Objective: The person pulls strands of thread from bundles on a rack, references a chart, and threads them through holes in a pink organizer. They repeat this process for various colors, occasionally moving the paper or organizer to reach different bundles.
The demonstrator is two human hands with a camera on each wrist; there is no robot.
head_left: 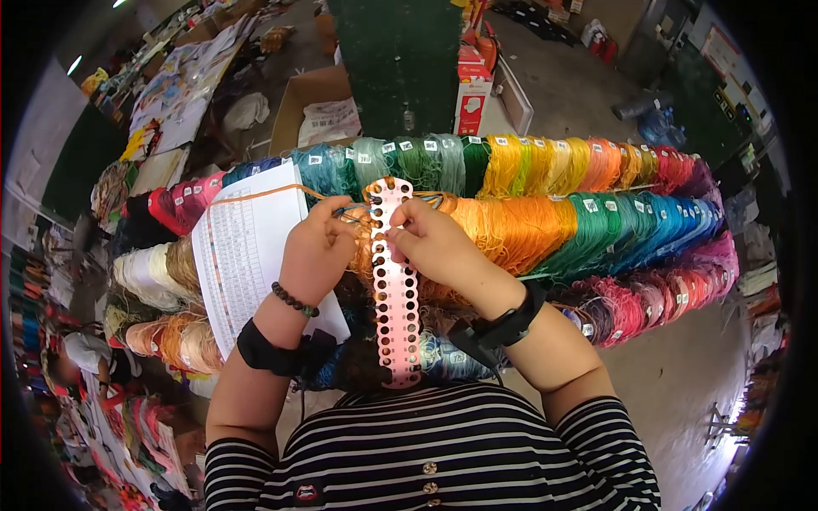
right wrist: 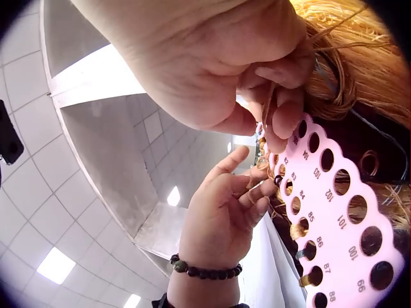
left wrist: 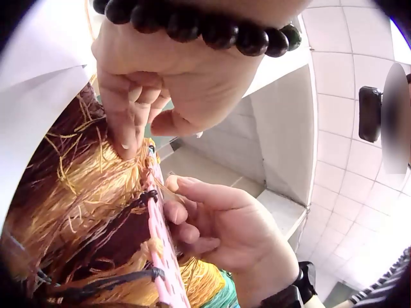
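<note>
The pink hole card (head_left: 394, 289) is held with its long axis running straight away from the chest (numbered holes down both edges). Orange thread (head_left: 503, 230) is pinched at its far end, the left hand (head_left: 317, 255) at the left edge and the right hand (head_left: 434, 243) at the right, equally near.

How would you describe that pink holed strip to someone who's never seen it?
Find the rainbow bank of thread skeins across the head view. In front of it, between the left hand and right hand, runs a long pink card. Unlike the soft skeins around it, it is stiff, with two rows of numbered round holes.
</note>
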